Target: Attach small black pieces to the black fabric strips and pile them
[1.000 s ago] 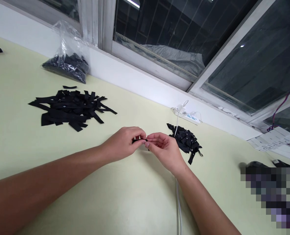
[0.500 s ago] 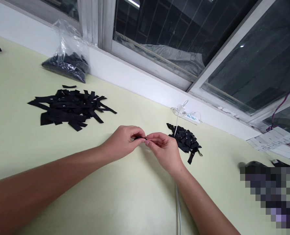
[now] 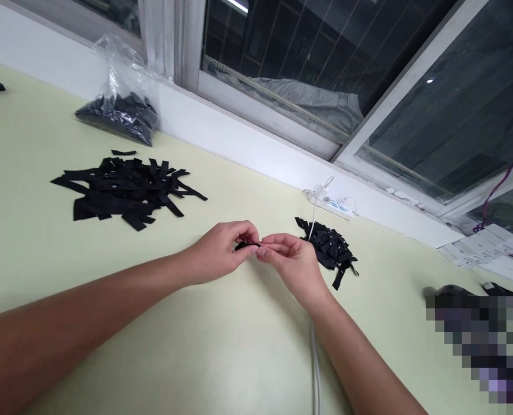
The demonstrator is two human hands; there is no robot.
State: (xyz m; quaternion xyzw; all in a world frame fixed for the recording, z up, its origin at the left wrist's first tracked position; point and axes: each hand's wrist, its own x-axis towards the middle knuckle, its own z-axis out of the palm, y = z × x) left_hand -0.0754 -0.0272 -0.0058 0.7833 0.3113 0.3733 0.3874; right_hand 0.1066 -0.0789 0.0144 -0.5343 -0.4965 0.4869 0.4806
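My left hand (image 3: 219, 251) and my right hand (image 3: 291, 263) meet fingertip to fingertip above the pale green table (image 3: 222, 346). Between them they pinch one small black strip (image 3: 241, 246), mostly hidden by my fingers. A large pile of flat black strips (image 3: 122, 191) lies to the left of my hands. Just right of my right hand sits a smaller heap of black pieces (image 3: 329, 248).
A clear plastic bag of black parts (image 3: 120, 101) leans against the white window sill at the back left. A white power strip (image 3: 332, 204) lies by the sill, and a white cable (image 3: 316, 369) runs toward me under my right forearm. Papers (image 3: 485, 248) lie at the far right.
Both hands stay in place; only my fingertips have shifted slightly around the black strip.
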